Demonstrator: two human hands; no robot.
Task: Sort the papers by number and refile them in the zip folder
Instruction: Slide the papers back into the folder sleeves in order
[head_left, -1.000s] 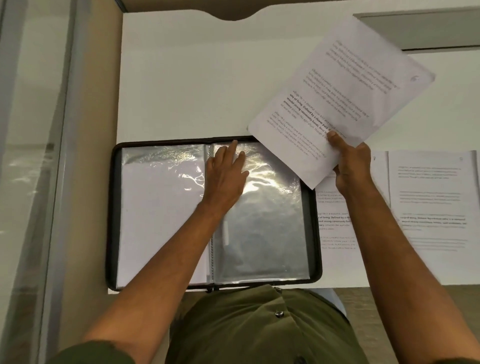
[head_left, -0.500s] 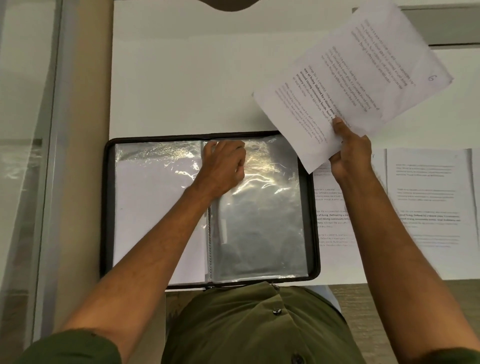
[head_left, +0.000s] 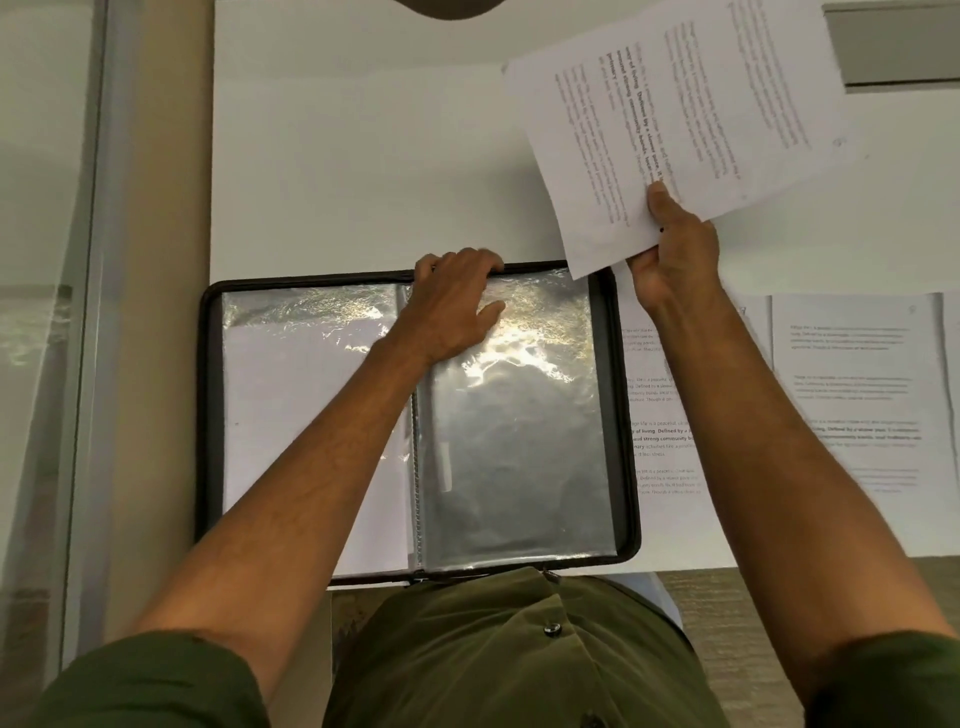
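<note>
Open zip folder (head_left: 626, 415) near the table's (head_left: 363, 156) front edge. Left hand (head_left: 454, 306), fingers curled, gripping the right-hand sleeve's (head_left: 519, 441) top edge; right hand (head_left: 670, 260) pinching a printed sheet (head_left: 675, 119) aloft. Better: spread the sleeve mouth wide, square the sheet, feed it corner first.

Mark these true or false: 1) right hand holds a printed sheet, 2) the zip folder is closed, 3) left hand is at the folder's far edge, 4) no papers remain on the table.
1) True: the right hand pinches a printed sheet above the table.
2) False: the zip folder lies open, plastic sleeves showing.
3) True: the left hand curls its fingers over the far edge.
4) False: more printed papers lie right of the folder.
</note>
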